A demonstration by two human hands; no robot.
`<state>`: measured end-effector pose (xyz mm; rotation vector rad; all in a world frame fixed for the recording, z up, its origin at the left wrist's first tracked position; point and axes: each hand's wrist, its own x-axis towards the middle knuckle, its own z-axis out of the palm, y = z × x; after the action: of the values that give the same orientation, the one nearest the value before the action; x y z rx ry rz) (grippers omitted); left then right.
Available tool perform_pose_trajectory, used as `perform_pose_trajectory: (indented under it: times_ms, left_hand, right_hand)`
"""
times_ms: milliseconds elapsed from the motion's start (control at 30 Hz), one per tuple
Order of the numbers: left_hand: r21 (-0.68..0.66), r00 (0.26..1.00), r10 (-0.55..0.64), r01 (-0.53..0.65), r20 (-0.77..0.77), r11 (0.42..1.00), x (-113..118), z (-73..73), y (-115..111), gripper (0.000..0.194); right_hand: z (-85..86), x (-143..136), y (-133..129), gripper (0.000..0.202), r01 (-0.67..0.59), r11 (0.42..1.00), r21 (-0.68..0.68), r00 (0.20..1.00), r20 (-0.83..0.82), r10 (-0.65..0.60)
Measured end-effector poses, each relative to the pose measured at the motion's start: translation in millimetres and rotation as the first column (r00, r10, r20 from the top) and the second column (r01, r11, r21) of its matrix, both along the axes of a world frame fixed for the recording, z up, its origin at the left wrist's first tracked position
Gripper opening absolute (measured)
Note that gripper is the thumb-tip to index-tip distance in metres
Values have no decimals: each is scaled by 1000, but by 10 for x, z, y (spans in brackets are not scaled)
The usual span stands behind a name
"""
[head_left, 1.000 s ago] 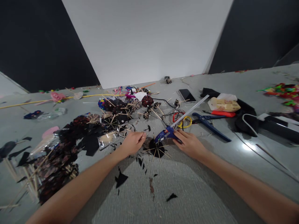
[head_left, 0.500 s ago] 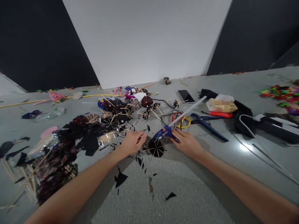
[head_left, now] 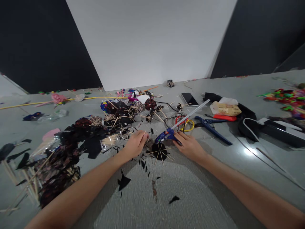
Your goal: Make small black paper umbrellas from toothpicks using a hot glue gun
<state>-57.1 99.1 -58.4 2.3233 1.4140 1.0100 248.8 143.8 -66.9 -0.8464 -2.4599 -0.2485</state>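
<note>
My right hand (head_left: pixel 190 146) grips blue plastic glue gun (head_left: pixel 168 134) | axis diagonal, nozzle toward floor's (head_left: pixel 186 181) left edge | round, wood-spoked black disc (head_left: pixel 159 152) beside | left hand (head_left: pixel 133 145) pinched, contents unclear

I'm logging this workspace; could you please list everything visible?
Glue gun: one, blue, centre
Glue stick: one, translucent, in glue gun
Spoked disc: one, black with sticks, below glue gun
Spoked pieces: many, black and pale, left of centre
Scraps: many, black, foreground
Loops: two, red and yellow, beyond glue gun
Phone: one, dark, back right
Blue tool: one, navy, right
Red tool: one, red, right
Soft pack: one, yellow, right
Bright bundle: one, multicoloured, far right
Rod: one, yellow, back left
Panels: several, white and black, back
Surface: one, grey, beneath
Left hand: one, bare, left of spoked disc
Right hand: one, bare, on glue gun
</note>
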Motion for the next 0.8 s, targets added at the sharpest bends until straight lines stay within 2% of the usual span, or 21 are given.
perform_pose_trajectory:
  times_ms: [67,167,333,500,667,800]
  left_hand:
    - [85,1000,-19,17,24,996,-10,7,12,37]
    - [169,999,33,-37,24,985,-25,-2,28,36]
    - [204,996,85,-91,36,975,-45,-62,51,37]
    - [251,993,39,-65,107,966,-46,-110,85,42]
    - [232,990,39,-70,136,970,-14,-96,80,40]
    - [191,977,15,-57,212,980,-12,-75,77,32]
  right_hand:
    - [-4,-10,-8,34,6,1000,-15,1000,0,-6]
    - [-27,-24,-9,35,37,997,-64,998,-57,-41]
    - [-51,-11,25,35,89,984,-153,961,-246,-125]
    - [-15,41,8,36,171,933,-316,918,-294,-267]
    - [9,111,-25,41,196,913,-357,893,-319,-317]
    - [61,124,-35,37,209,896,-393,877,-331,-349]
